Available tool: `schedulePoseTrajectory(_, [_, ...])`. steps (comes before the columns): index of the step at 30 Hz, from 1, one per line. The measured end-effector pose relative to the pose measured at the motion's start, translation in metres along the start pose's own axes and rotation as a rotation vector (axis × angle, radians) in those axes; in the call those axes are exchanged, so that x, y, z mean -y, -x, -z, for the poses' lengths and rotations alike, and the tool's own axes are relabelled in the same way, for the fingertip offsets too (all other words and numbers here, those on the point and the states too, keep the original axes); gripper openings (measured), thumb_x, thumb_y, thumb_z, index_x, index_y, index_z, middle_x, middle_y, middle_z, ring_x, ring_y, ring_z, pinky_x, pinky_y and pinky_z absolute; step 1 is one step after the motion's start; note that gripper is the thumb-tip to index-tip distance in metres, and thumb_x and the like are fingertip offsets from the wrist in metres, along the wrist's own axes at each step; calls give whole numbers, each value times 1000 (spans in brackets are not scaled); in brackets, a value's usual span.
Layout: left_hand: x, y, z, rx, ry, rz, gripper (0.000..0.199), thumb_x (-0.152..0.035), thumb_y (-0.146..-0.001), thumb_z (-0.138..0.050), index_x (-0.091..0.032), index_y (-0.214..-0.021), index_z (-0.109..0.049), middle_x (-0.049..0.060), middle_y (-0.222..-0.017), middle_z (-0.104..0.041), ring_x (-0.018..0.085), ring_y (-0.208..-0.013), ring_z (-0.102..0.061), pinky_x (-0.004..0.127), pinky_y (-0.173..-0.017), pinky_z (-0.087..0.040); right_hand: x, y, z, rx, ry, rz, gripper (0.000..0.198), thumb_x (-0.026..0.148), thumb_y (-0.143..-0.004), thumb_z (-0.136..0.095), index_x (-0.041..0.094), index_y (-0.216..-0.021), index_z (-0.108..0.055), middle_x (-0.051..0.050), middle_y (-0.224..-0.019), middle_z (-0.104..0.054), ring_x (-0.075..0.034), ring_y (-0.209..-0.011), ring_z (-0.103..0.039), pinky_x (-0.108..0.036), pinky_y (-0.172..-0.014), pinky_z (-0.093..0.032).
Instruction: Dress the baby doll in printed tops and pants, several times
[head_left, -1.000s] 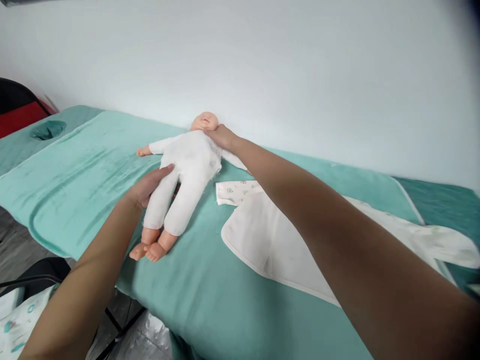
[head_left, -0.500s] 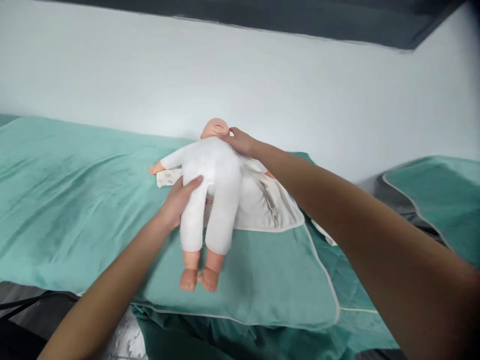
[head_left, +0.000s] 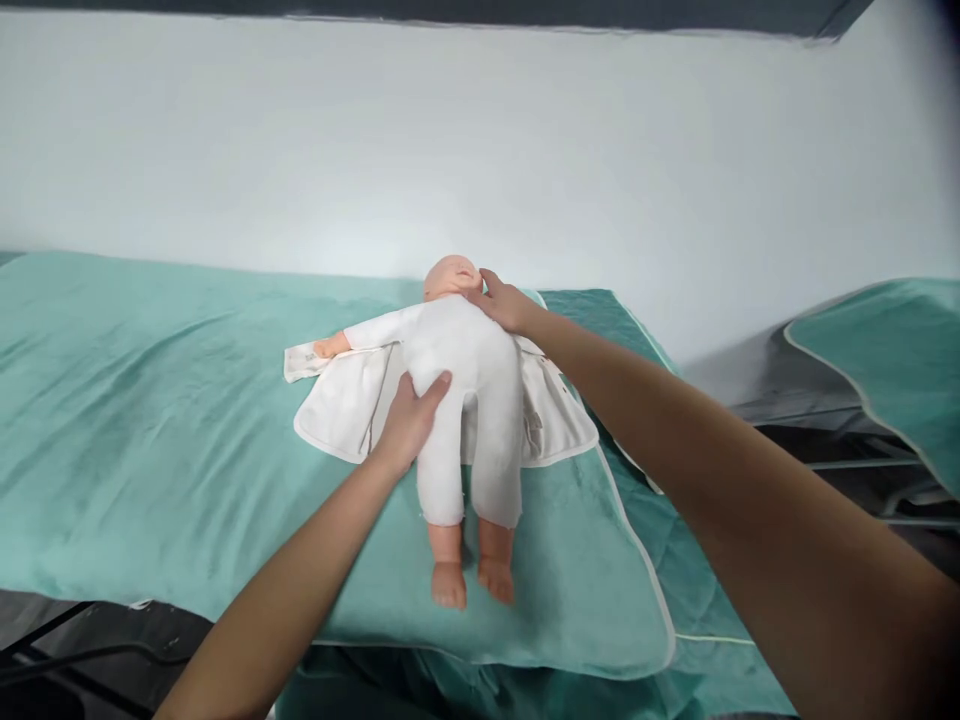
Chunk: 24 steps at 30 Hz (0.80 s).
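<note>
A baby doll [head_left: 472, 350] with a white cloth body lies face up, its bare feet pointing toward me. Under it a small cream jacket [head_left: 341, 410] is spread out, its front panels opened to both sides. My left hand [head_left: 411, 420] is closed on the doll at its hip and upper thigh, thumb on top, the other fingers hidden beneath. At the doll's neck and the side of its head, my right hand [head_left: 506, 302] holds on, with most of its fingers out of sight behind the neck.
A green blanket [head_left: 150, 420] with a pale edge covers the bed. Behind it stands a white wall [head_left: 337, 150]. More green cloth [head_left: 885, 370] hangs over a metal frame at the right. Dark bars [head_left: 67, 630] and a cable show at the lower left.
The doll has shifted right and come down over the middle of the jacket, uncovering the jacket's left panel. Both hands have moved right with it, and the view has tilted.
</note>
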<state>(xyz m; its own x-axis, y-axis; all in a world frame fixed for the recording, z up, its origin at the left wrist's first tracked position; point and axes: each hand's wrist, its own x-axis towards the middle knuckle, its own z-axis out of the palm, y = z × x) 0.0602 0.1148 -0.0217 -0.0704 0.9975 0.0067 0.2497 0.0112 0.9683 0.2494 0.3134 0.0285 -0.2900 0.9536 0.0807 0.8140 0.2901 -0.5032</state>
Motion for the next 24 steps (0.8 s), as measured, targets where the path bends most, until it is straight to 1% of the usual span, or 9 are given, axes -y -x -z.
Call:
schedulePoseTrajectory(3, [2,-16,8,-109,-145,43,60,-71,-97,-41,-18,-98,-68,12,-91,-76,27,-90,-72,39,-80,-56,30,6,12,-154,337,182,56,56,-102,-40,10,-132,-54,-22,-109,-72,-40,-110,-65,-57,-101,-40])
schedulePoseTrajectory(6, [2,-35,14,-201,-361,-30,65,-61,-103,-26,-18,-76,-66,13,-80,-74,26,-82,-70,39,-79,-52,79,13,2,-153,462,371,42,43,-103,-41,11,-123,-60,-22,-120,-68,-38,-114,-62,-53,-100,-41])
schedulePoseTrajectory(8, [2,-46,18,-217,-543,-80,62,-48,-106,-24,-17,-78,-69,14,-84,-75,26,-83,-70,39,-80,-51,112,15,-22,-39,487,476,40,41,-102,-47,12,-126,-59,-20,-130,-64,-36,-116,-60,-49,-94,-46])
schedulePoseTrajectory(10, [6,-53,25,-199,-752,-71,55,-38,-105,-27,-14,-85,-73,17,-88,-76,28,-84,-71,39,-78,-50,138,11,-53,67,514,567,39,39,-100,-52,12,-128,-59,-19,-135,-61,-36,-121,-56,-49,-95,-46])
schedulePoseTrajectory(12, [11,-57,33,-161,-908,-76,48,-33,-103,-33,-14,-91,-75,18,-91,-76,29,-85,-72,39,-75,-50,152,2,-81,154,531,581,38,40,-99,-54,14,-125,-60,-18,-135,-61,-36,-125,-54,-50,-99,-45])
schedulePoseTrajectory(15, [18,-57,44,-105,-971,-168,38,-31,-101,-41,-18,-97,-76,13,-100,-78,27,-88,-71,37,-73,-50,154,-13,-104,278,511,524,41,52,-96,-59,18,-119,-63,-17,-128,-65,-37,-120,-57,-51,-98,-45])
schedulePoseTrajectory(18, [21,-58,51,-114,-945,-237,34,-30,-100,-43,-22,-99,-76,9,-106,-77,28,-104,-68,38,-80,-53,145,-20,-101,257,434,482,38,51,-96,-58,20,-115,-63,-15,-121,-69,-34,-108,-64,-45,-88,-48])
schedulePoseTrajectory(21, [25,-65,59,-237,-953,-248,29,-29,-97,-49,-21,-112,-73,11,-119,-73,33,-125,-57,47,-96,-51,136,-13,-85,159,259,417,36,51,-98,-53,21,-117,-61,-11,-113,-72,-29,-94,-66,-38,-78,-47])
schedulePoseTrajectory(24, [32,-76,69,-356,-995,-142,37,-34,-93,-58,-17,-125,-66,18,-129,-66,39,-128,-54,56,-102,-47,131,-1,-72,130,139,405,40,56,-96,-57,22,-116,-62,-7,-105,-74,-27,-89,-65,-35,-74,-43])
